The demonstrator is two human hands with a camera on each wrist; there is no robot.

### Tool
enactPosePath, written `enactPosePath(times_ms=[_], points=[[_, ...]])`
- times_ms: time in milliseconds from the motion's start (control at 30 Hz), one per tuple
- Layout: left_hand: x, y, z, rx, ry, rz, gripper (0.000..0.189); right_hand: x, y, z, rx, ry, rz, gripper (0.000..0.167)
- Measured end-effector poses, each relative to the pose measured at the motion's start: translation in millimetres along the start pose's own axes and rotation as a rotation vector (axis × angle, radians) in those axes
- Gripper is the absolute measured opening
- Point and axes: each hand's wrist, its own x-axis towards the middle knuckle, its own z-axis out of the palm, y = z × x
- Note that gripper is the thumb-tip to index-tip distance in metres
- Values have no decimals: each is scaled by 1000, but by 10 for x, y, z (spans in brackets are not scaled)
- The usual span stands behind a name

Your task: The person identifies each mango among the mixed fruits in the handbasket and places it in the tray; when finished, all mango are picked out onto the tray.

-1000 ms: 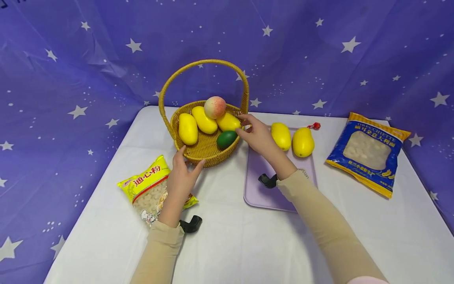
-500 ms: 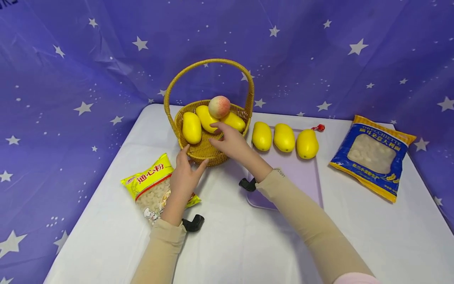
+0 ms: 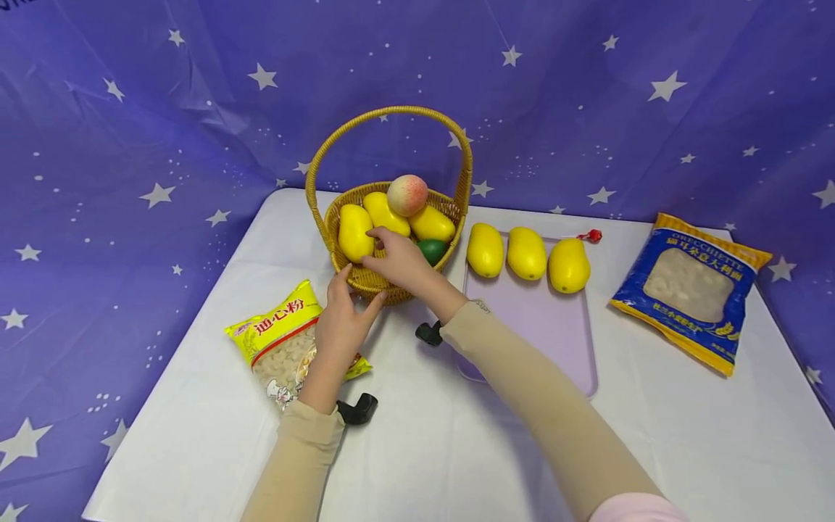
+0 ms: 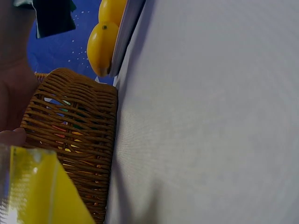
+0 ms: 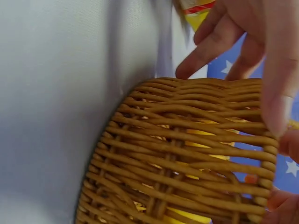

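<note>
A wicker basket [image 3: 385, 281] with a tall handle holds three yellow mangoes, a green oval fruit [image 3: 432, 251] and a pink-and-white peach [image 3: 407, 196] lying on top. My left hand [image 3: 342, 319] rests on the basket's near left rim, fingers and thumb spread apart. Over the basket reaches my right hand [image 3: 407, 264], its fingertips beside the leftmost mango [image 3: 355, 233]; whether they touch it cannot be told. In the right wrist view, the left hand's fingers [image 5: 224, 42] touch the wicker wall [image 5: 187, 149].
On a lilac tray [image 3: 531, 330] right of the basket lie three more mangoes [image 3: 526, 254] in a row. A small red-wrapped item [image 3: 592, 236] sits behind them. A yellow pasta bag [image 3: 283, 341] lies left, a blue pasta bag [image 3: 691, 290] far right.
My right hand has moved left from the basket's right rim across to the leftmost mango, uncovering the green fruit and the third tray mango. My left hand stays at the rim.
</note>
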Motion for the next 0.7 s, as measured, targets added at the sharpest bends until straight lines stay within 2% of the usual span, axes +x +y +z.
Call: enactPosePath(times_ms=[333,700], points=[[11,-4,10,25,23,23,84,146,12,107,-116,-22,19,61],[15,-17,25,17,30,22,88,301,-2,198,-141,-32,88,70]])
